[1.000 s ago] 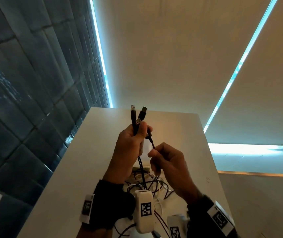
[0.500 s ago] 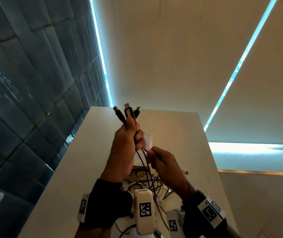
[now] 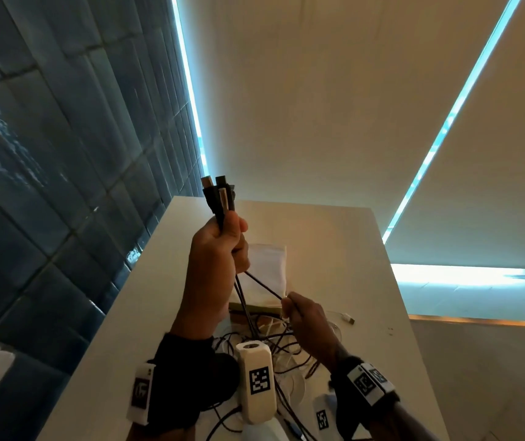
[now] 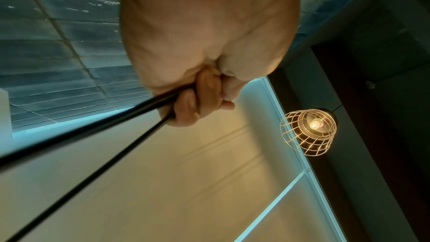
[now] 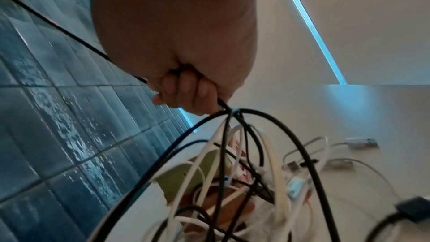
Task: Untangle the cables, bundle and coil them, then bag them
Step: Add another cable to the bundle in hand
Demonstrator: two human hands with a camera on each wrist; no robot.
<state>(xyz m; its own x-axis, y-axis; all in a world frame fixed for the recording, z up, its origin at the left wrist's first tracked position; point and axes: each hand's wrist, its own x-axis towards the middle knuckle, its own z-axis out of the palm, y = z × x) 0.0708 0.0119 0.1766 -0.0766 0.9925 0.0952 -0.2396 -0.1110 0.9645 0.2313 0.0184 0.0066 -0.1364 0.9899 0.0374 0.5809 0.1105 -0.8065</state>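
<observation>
My left hand is raised above the white table and grips several black cables just below their plugs, which stick up out of the fist. In the left wrist view the left hand is curled tight round the black cables. Lower and to the right, my right hand pinches one black cable that runs taut from the left fist. The right wrist view has my right hand closed on the black cable above a tangle of black and white cables.
A white bag lies flat on the table behind my hands. A loose white cable with a USB plug lies to the right of the tangle. A dark tiled wall runs along the table's left edge.
The right hand slid down and to the right along one black cable, pulling it taut. The left hand stayed raised and drew the plugs closer together.
</observation>
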